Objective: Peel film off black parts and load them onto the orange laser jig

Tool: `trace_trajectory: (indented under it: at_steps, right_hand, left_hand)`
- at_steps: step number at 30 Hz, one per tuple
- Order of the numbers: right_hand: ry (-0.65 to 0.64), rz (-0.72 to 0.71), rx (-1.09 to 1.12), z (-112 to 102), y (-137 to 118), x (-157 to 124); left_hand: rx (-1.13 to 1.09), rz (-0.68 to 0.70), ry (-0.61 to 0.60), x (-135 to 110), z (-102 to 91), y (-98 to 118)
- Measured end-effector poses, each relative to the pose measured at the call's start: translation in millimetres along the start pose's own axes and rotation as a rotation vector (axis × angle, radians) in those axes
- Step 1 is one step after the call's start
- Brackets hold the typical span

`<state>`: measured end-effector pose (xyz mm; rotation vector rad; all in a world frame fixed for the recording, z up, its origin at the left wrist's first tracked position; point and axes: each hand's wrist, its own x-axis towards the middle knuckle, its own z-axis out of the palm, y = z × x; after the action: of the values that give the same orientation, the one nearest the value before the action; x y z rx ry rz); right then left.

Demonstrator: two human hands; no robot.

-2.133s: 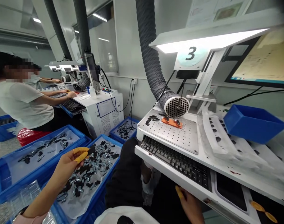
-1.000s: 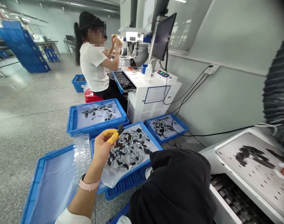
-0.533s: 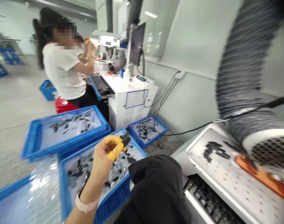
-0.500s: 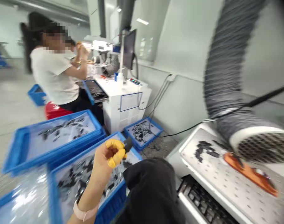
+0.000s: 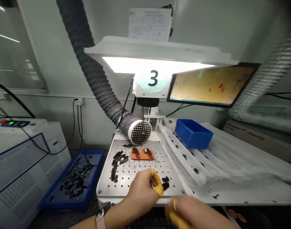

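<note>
Where the left hand (image 5: 142, 187) hovers, black parts (image 5: 165, 183) dot the perforated plate (image 5: 145, 168).

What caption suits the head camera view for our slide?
Left hand and right hand in yellow finger cots over a perforated metal plate with black pieces and an orange jig.

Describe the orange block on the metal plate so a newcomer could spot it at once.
Find the big number 3 on the white machine. Below it lies a perforated metal plate, and near its back edge sits the orange block. It is bright orange and carries two dark curved pieces, while loose black pieces lie to its left.
</note>
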<state>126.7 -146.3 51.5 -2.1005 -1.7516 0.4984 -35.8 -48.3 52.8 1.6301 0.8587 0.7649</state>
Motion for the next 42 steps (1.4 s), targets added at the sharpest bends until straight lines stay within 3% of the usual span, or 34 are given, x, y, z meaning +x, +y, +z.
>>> trace_trajectory:
  at_steps: [1, 3, 6, 8, 11, 14, 19, 25, 35, 42]
  right_hand:
    - [-0.018, -0.024, 0.014, -5, -4, 14]
    - [-0.027, -0.07, 0.071, -12, -9, 42]
    - [-0.111, 0.035, 0.467, -4, -9, 79]
    - [-0.185, 0.059, 0.585, 12, -6, 99]
    - [-0.191, 0.039, 0.722, 39, -6, 118]
    - [-0.152, 0.012, 0.806, 53, -7, 122]
    - [-0.062, -0.086, 0.906, 56, 3, 117]
    - [-0.006, -0.12, 1.049, 66, 15, 123]
    - [0.012, -0.068, 1.218, 60, 13, 123]
    - [0.0, -0.151, 1.199, 65, 8, 123]
  left_hand:
    - [-0.073, -0.138, -0.026, 12, 7.5, -7]
    - [-0.194, -0.265, 0.014, 27, 16.0, -24]
    - [-0.315, -0.239, 0.132, 35, 15.7, -47]
    - [-0.349, -0.186, 0.212, 35, 11.9, -59]
    - [-0.365, -0.175, 0.28, 34, 8.6, -65]
    - [-0.325, -0.195, 0.306, 35, 11.2, -61]
    - [-0.241, -0.219, 0.328, 40, 21.2, -52]
    - [-0.301, -0.098, 0.356, 50, 34.2, -62]
    - [-0.312, -0.147, 0.146, 49, 21.8, -66]
    - [-0.38, -0.198, 0.096, 51, 17.6, -71]
